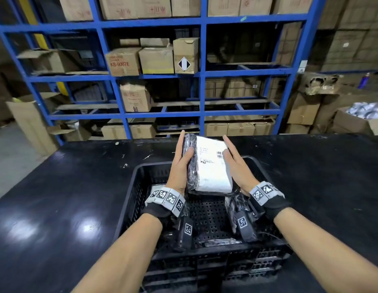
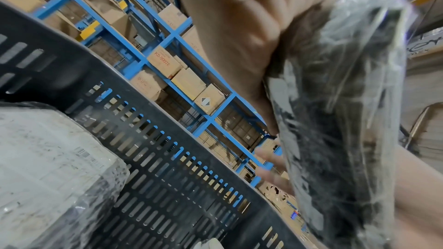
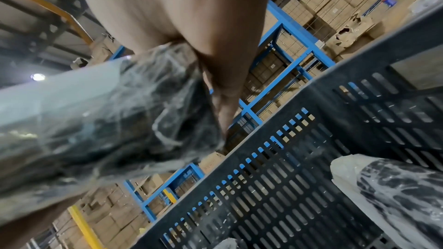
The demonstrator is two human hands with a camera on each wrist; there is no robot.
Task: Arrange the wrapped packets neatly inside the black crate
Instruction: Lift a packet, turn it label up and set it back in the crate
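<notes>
A wrapped packet (image 1: 211, 166), black under clear film with a white label on top, hangs above the far half of the black crate (image 1: 128, 197). My left hand (image 1: 180, 163) presses its left side with straight fingers, thumb lying on top. Against its right side lies my right hand (image 1: 236, 166), fingers also straight, thumb on the label. The left wrist view has the packet (image 2: 340, 101) against my palm above the crate wall (image 2: 167, 139). Another packet (image 2: 48, 158) lies inside at the left, and one more (image 3: 395, 186) at the right.
The crate stands on a black table (image 1: 57, 187) near its front edge. A slim packet (image 1: 217, 242) lies along the crate's near wall, and the perforated floor (image 1: 207, 216) shows in the middle. Blue shelving (image 1: 202, 92) with cardboard boxes stands beyond the table.
</notes>
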